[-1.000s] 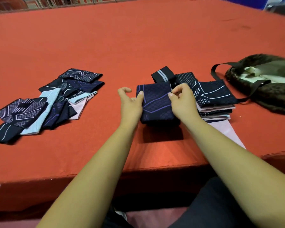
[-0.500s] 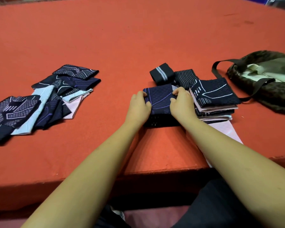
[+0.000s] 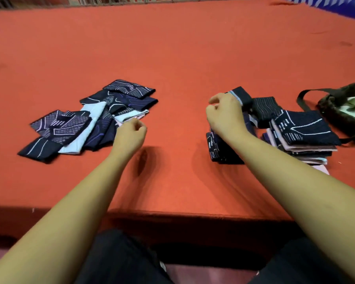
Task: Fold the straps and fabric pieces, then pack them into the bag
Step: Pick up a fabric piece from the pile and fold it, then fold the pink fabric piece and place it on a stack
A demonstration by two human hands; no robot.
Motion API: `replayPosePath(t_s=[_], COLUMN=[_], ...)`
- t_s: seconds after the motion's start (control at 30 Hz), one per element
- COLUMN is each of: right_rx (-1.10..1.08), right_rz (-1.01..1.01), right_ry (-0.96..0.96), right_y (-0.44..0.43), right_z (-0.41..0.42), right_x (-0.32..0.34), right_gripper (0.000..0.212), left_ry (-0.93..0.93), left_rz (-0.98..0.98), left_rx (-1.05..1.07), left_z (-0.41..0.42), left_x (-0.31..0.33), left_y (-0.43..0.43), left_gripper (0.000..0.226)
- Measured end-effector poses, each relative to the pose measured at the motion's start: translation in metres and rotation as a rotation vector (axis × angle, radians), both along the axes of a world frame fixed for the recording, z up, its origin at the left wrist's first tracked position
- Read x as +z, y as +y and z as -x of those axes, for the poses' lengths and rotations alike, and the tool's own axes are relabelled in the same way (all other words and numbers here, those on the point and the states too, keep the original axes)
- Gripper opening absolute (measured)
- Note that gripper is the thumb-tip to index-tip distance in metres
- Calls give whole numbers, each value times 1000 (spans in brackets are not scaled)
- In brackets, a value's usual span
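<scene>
Red cloth covered the big table (image 3: 182,58). On the left lay a loose pile of dark blue patterned fabric pieces (image 3: 86,121), some showing pale blue and pink sides. The left hand (image 3: 129,136) hung at the near right edge of that pile, its fingers curled in loosely and holding nothing. The right hand (image 3: 225,117) sat over a small dark folded stack (image 3: 219,148), fingers bent and empty. Just right of it was a taller neat stack of folded pieces (image 3: 303,136). A dark spotted bag (image 3: 344,111) lay open at the far right, its black strap (image 3: 303,99) looping toward the stacks.
</scene>
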State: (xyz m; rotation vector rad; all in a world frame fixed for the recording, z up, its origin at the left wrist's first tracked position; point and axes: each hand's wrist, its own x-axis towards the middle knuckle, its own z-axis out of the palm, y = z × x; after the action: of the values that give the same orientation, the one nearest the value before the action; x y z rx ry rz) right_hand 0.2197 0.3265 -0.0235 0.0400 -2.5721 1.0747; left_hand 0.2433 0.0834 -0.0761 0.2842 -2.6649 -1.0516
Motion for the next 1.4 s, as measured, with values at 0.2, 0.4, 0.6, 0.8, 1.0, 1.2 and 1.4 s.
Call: replayPosePath(t_s=[0.2, 0.4, 0.6, 0.8, 1.0, 1.2, 1.4], right_rx=[208, 219, 152, 83, 200, 268, 415], right_rz=[60, 485, 683, 534, 389, 349, 522], right_ry=[-295, -687, -853, -813, -491, -267, -334], right_y=[-124, -197, -229, -259, -259, -200, -131], right_z=[14, 31, 47, 55, 57, 25, -18], right_x=[-22, -42, -47, -68, -78, -60, -18], right_gripper=[23, 23, 17, 8, 38, 22, 35], left_ry=[17, -27, 20, 86, 122, 92, 134], left_rz=[190, 392, 406, 410, 394, 443, 242], left_rx=[160, 49, 44, 40, 59, 53, 74], left_z=[-20, -15, -11, -8, -8, -10, -19], left_x=[-7, -47, -81, -92, -93, -90, -72], left_y=[-97, -136, -145, -146, -148, -146, -121], left_gripper=[15, 46, 43, 40, 41, 41, 32])
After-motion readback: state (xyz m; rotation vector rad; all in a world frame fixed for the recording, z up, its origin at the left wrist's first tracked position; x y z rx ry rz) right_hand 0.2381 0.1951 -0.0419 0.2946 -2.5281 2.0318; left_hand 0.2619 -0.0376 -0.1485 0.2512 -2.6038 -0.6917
